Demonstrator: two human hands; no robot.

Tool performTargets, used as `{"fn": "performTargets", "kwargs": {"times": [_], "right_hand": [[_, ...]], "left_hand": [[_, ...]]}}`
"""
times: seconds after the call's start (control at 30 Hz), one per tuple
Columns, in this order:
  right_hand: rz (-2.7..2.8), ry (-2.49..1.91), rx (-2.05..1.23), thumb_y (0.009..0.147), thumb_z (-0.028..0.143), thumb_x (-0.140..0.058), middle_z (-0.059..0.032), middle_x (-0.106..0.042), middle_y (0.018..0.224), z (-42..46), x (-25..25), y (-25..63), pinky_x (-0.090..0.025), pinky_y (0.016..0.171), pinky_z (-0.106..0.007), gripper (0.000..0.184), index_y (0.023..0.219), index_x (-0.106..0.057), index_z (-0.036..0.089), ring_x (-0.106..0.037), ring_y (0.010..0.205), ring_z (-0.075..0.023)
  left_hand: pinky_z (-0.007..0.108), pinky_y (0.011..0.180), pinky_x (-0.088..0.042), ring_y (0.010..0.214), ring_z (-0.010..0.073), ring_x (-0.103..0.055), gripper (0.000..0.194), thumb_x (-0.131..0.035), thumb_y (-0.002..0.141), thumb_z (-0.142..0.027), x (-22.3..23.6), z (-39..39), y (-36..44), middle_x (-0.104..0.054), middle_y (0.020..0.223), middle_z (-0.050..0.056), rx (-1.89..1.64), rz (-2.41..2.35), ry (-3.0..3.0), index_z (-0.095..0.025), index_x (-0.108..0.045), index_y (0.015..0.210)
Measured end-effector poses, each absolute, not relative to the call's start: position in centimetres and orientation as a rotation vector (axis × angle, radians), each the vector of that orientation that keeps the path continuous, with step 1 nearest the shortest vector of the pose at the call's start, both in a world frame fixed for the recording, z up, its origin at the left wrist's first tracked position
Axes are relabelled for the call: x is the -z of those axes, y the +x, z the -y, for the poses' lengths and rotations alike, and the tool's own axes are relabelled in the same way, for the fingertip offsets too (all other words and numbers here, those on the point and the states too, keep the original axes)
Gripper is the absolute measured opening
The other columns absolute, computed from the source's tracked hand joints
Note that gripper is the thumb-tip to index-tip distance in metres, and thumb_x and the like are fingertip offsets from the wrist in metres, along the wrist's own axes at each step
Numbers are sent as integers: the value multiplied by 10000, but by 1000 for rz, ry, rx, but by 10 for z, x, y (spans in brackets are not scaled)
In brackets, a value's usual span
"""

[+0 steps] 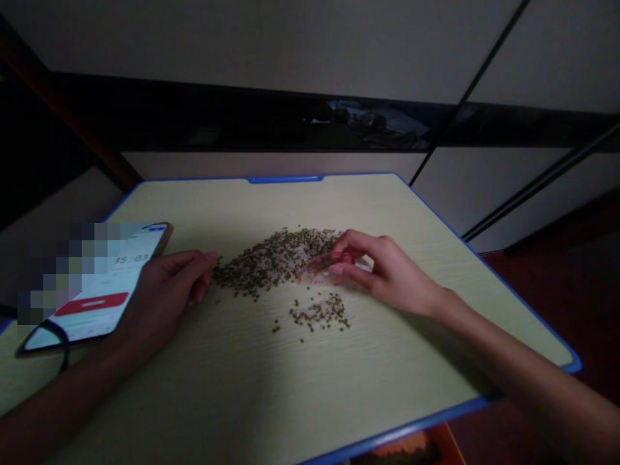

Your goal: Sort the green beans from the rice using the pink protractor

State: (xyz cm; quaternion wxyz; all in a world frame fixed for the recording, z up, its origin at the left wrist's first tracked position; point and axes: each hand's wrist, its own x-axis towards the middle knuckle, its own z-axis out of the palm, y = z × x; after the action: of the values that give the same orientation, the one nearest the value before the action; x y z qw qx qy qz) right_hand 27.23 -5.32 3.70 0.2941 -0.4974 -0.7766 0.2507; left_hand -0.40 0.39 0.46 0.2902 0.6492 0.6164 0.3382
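A long heap of small green beans mixed with white grains lies across the middle of the table. A smaller scatter of the same green beans and white grains is in front of it, nearer to me. My right hand is closed on a thin clear plastic piece with pinkish marks, held low against the heap's right end. Its exact shape is hard to make out. At the heap's left tip is my left hand, fingers curled and thumb against the forefinger. Whatever it may pinch is hidden.
On the left, a phone with a lit screen lies partly behind my left wrist, a dark cable near it. The table has a blue rim. Pale cabinet panels stand behind. Below the front edge an orange container holds something green.
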Motion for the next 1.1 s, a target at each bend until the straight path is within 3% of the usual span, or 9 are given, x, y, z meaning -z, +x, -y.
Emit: {"fn": "performTargets", "kwargs": {"times": [0.7,1.1], "right_hand": [[2103,-1221,-1023,783,166,-519,0,-627,628,38,-20,235,-366,552,-223,53,808,-471,162,-522,548,-86],[2301,-1050,-920,771,138,-544,26,-560,615,52,-23,205,-321,508,-218,55,759,-501,170,-460,535,-80]], "left_hand": [[229,446,-276,387,70,-368,367,-530,746,-390,-7,-2,-2,-419,369,-69,-942,-1551,1587,-176,-464,456],[223,405,-251,383,73,-351,345,-556,721,-398,-5,-2,-2,-410,368,-65,-974,-1536,1549,-176,-469,471]]}}
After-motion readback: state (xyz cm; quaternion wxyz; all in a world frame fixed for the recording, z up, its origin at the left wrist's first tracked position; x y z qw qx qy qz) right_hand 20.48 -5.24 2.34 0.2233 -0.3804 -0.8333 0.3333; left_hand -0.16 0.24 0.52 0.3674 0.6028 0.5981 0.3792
